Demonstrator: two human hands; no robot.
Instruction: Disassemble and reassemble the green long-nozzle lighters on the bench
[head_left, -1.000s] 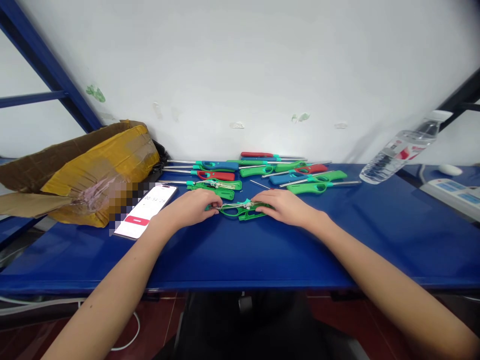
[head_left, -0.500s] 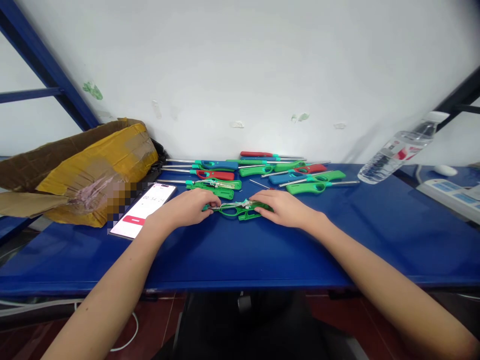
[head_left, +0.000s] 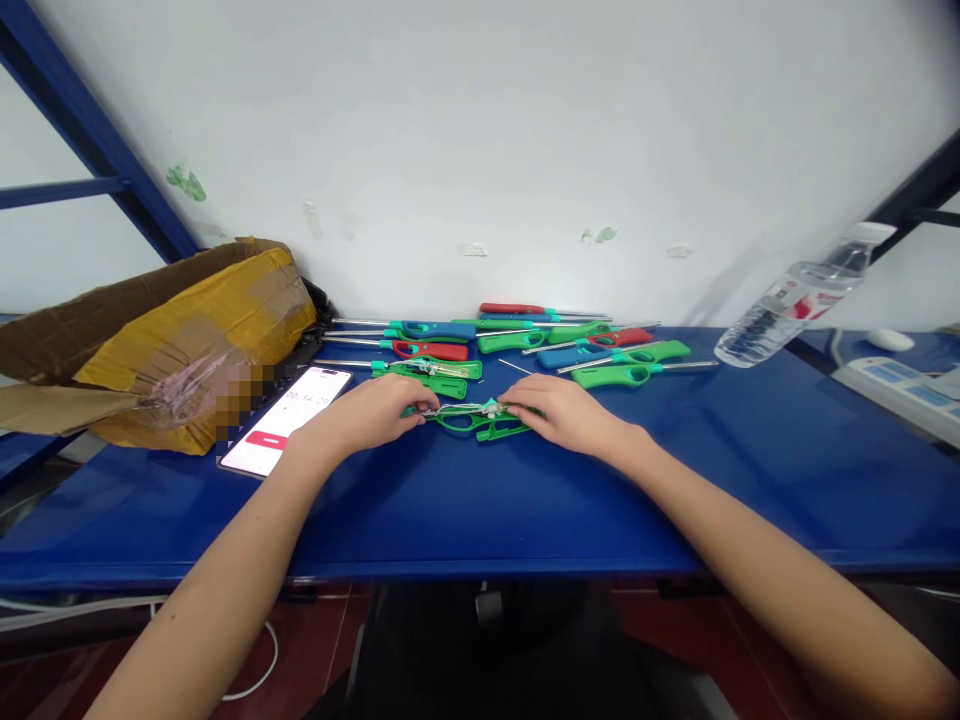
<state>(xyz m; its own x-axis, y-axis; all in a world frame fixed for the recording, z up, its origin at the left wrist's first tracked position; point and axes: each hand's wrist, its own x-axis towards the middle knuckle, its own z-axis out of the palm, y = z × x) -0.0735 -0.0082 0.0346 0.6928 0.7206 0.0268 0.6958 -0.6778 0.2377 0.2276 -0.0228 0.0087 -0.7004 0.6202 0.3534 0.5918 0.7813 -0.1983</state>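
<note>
An opened green lighter with a long-nosed form lies at the middle of the blue table, its white wire and inner parts showing. My left hand pinches its left end, where the fingers hide most of the nozzle side. On its right end my right hand has thumb and fingers closed around the handle and the parts in it. A loose green half shell lies just below, close to my right fingertips. Behind my left hand rests another opened green lighter.
Several red, blue and green lighters lie along the wall. A phone with a running timer display and a taped cardboard box are at left. A water bottle and a white power strip are at right.
The fingers of my right hand have shifted slightly on the opened lighter. Otherwise the hands and table stay as they were.
</note>
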